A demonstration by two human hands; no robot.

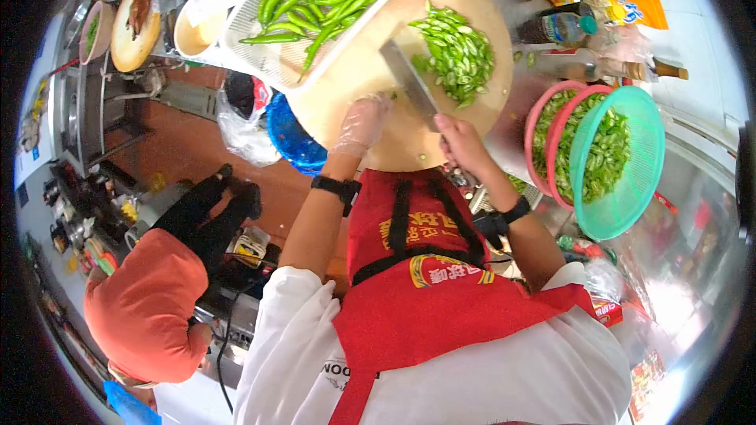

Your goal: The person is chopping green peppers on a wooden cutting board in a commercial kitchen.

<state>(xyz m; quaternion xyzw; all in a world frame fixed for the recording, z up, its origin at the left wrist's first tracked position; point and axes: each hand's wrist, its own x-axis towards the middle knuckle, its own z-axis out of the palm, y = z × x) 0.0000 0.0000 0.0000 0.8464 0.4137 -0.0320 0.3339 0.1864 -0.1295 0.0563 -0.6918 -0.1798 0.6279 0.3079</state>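
My right hand (465,142) is wrapped round the handle of a cleaver (411,79), whose blade lies slantwise over the round cutting board (346,110). My left hand (365,122), in a clear plastic glove, rests on the board left of the blade with its fingers curled together. A speck of green shows at its fingertips, too small to name. To the right of the blade is a pile of sliced green chili peppers (455,55). Whole green chili peppers (315,0) fill a white plastic basket (244,39) that overlaps the board's upper left.
Green and pink colanders (618,224) of sliced peppers stand at the right. Bottles (555,29) and a yellow seasoning bag (630,0) line the counter's back right. A blue bin (287,130) is below the board. A co-worker in an orange top (146,303) is at the left.
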